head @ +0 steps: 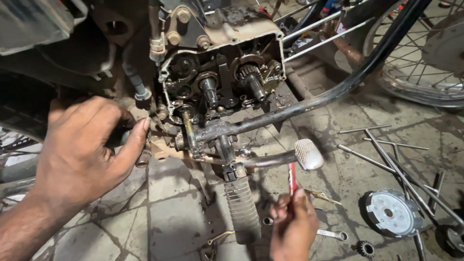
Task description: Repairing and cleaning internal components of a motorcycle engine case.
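Tool: a red-handled tool [292,178] is held upright near the bottom edge of the floor [174,217], its tip hidden behind the brake pedal [308,153].
Right hand: the right hand [293,227] is closed in a fist round the tool's lower end.
Spanner: a small spanner [332,234] lies on the floor just right of that hand, with a small gear [365,248] beside it.
Footpeg: a ribbed rubber footpeg [241,208] hangs down just left of the right hand.
Left hand: the left hand [82,150] is curled, thumb and fingers closed on a dark part at the engine's lower left; the part itself is mostly hidden.
Clutch plate: a round grey plate [391,212] lies toward the floor's right edge, under long metal rods [386,154].
Engine: the opened engine [220,82] is seen above, with bare shafts and gears exposed.
Frame tube: a black tube [348,84] runs from the engine up to the right.
Wheel: a spoked wheel [425,63] stands at the top right corner.
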